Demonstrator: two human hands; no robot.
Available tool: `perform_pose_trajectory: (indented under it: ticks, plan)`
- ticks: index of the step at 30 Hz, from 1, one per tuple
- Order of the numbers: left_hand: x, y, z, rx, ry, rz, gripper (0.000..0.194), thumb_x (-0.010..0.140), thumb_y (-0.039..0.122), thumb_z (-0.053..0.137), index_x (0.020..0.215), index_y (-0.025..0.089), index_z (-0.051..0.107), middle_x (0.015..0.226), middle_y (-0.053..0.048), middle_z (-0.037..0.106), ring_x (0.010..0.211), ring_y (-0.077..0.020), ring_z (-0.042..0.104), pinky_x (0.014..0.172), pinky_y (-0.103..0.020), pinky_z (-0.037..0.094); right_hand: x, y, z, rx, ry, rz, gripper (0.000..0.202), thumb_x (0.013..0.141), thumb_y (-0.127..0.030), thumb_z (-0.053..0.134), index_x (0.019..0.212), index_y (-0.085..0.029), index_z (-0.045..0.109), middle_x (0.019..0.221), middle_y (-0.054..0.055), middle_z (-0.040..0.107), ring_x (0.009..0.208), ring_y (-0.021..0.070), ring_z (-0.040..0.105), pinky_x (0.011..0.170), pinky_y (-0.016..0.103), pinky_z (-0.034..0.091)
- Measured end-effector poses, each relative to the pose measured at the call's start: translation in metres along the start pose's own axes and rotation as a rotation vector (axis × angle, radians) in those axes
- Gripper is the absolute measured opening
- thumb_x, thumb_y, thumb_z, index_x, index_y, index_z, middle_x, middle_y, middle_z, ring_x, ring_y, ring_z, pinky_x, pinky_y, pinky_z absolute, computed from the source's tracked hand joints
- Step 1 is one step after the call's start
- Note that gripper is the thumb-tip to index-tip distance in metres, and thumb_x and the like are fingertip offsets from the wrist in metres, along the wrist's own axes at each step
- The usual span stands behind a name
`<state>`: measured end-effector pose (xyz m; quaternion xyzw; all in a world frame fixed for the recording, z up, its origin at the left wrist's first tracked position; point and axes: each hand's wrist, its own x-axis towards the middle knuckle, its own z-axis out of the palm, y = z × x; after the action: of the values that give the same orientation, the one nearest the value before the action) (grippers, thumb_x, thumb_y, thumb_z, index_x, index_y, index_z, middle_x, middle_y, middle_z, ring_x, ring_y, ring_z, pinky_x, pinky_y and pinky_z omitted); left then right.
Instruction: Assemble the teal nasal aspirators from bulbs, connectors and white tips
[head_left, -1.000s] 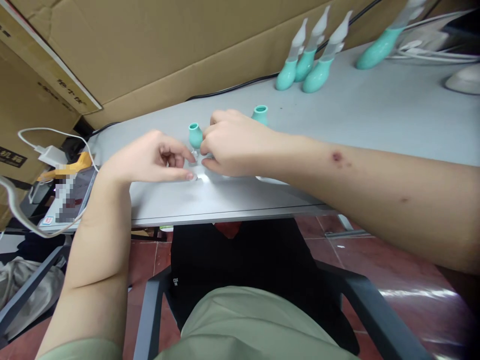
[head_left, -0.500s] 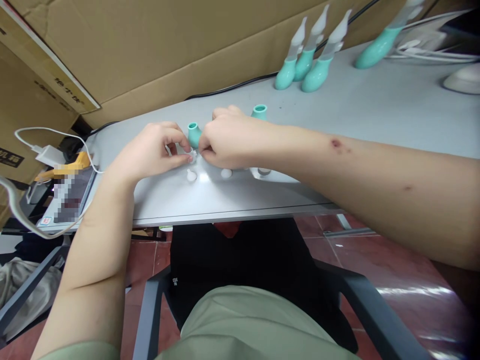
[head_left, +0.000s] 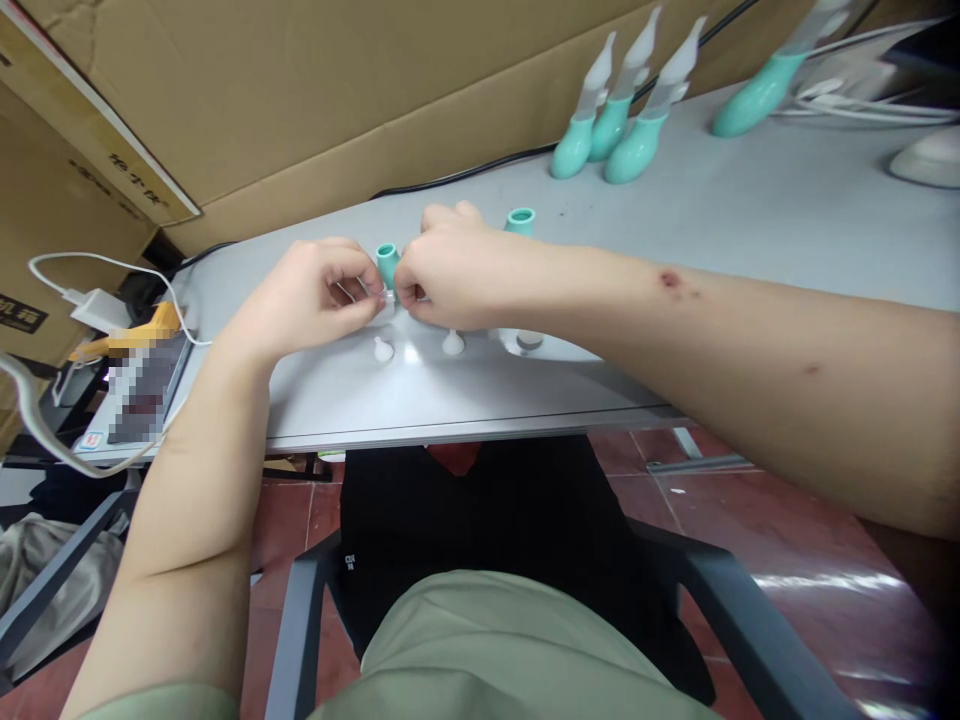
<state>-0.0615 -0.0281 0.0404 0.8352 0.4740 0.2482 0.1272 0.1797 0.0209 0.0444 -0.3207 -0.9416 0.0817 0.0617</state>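
My left hand (head_left: 326, 290) pinches a small clear plastic piece (head_left: 388, 302) between thumb and fingers, just above the desk. Close on its right, my right hand (head_left: 450, 265) is closed with bent fingers; whatever lies in its fingertips is hidden. Behind the fingertips stands a teal rubber bulb (head_left: 386, 262) with an open mouth. Beyond the right wrist another open teal bulb (head_left: 520, 221) shows only its top. Two small white tips (head_left: 383, 349) lie in front of the hands, and a clear round part (head_left: 529, 341) rests partly under my right forearm.
Three assembled teal nasal aspirators (head_left: 634, 145) stand at the back, with another aspirator (head_left: 757, 95) farther right. A cardboard wall (head_left: 337, 90) borders the desk (head_left: 337, 400). At left are a charger (head_left: 101, 312), its cable and a tablet-like device (head_left: 146, 395). A white mouse-like object (head_left: 926, 160) sits far right.
Both hands have shifted slightly upward, and the clear piece in my left fingers has turned a little. More of the white tip and clear round part shows below my right arm.
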Motion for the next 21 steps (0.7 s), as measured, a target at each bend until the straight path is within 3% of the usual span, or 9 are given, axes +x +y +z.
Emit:
perform_pose_trajectory:
  ticks: [3,5,7,10,12,16,21]
  plan:
    - [0.0,-0.002,0.003,-0.075,0.109,0.041,0.011,0.093,0.034,0.083,0.092,0.024,0.084,0.1,-0.006,0.085,0.083,-0.0177,0.078,0.073,-0.032,0.066,-0.006,0.008,-0.006,0.164,0.117,-0.027,0.022,0.11,-0.01,0.073,0.096,-0.021,0.086,0.108,0.015,0.091,0.153,0.0472,0.069,0.137,0.066,0.046]
    - [0.0,-0.002,0.004,-0.093,0.168,0.046,0.016,0.099,0.04,0.087,0.095,0.025,0.082,0.103,-0.008,0.086,0.086,-0.019,0.079,0.076,-0.035,0.069,-0.01,0.016,-0.008,0.28,0.202,-0.042,0.016,0.112,-0.015,0.075,0.104,-0.02,0.089,0.116,0.013,0.094,0.137,0.0405,0.079,0.132,0.06,0.054]
    - [0.0,-0.001,0.005,-0.099,0.207,0.041,0.027,0.105,0.05,0.09,0.099,0.026,0.08,0.108,-0.009,0.086,0.091,-0.0208,0.08,0.084,-0.041,0.072,-0.013,0.024,-0.008,0.402,0.267,-0.051,0.013,0.109,-0.017,0.077,0.105,-0.021,0.089,0.118,0.01,0.094,0.121,0.0343,0.085,0.121,0.053,0.062]
    - [0.001,-0.001,0.008,-0.124,0.259,0.065,0.045,0.108,0.071,0.091,0.101,0.029,0.076,0.114,-0.01,0.086,0.097,-0.0234,0.082,0.092,-0.048,0.075,-0.016,0.035,-0.003,0.567,0.336,-0.085,0.01,0.106,-0.023,0.08,0.104,-0.027,0.089,0.121,0.007,0.096,0.116,0.0335,0.088,0.116,0.053,0.068]
    - [0.003,-0.001,0.01,-0.121,0.258,0.087,0.051,0.109,0.078,0.089,0.101,0.029,0.076,0.118,-0.01,0.086,0.101,-0.0241,0.082,0.094,-0.049,0.076,-0.018,0.039,0.0,0.628,0.372,-0.117,0.008,0.106,-0.029,0.082,0.102,-0.032,0.088,0.125,0.006,0.096,0.118,0.0343,0.088,0.12,0.055,0.069]
    - [0.004,-0.004,0.01,-0.048,0.179,0.108,0.053,0.117,0.077,0.08,0.109,0.025,0.078,0.125,-0.009,0.089,0.109,-0.0208,0.08,0.101,-0.045,0.074,-0.021,0.042,0.003,0.717,0.404,-0.159,0.006,0.104,-0.033,0.09,0.099,-0.032,0.087,0.126,0.006,0.096,0.122,0.036,0.089,0.124,0.057,0.07]
    - [0.002,-0.007,0.013,-0.015,0.2,0.091,0.052,0.12,0.077,0.076,0.116,0.025,0.079,0.134,-0.009,0.09,0.112,-0.0204,0.081,0.105,-0.044,0.074,-0.021,0.043,0.002,0.72,0.419,-0.167,0.007,0.102,-0.035,0.091,0.096,-0.036,0.087,0.125,0.004,0.096,0.12,0.0369,0.089,0.121,0.058,0.069]
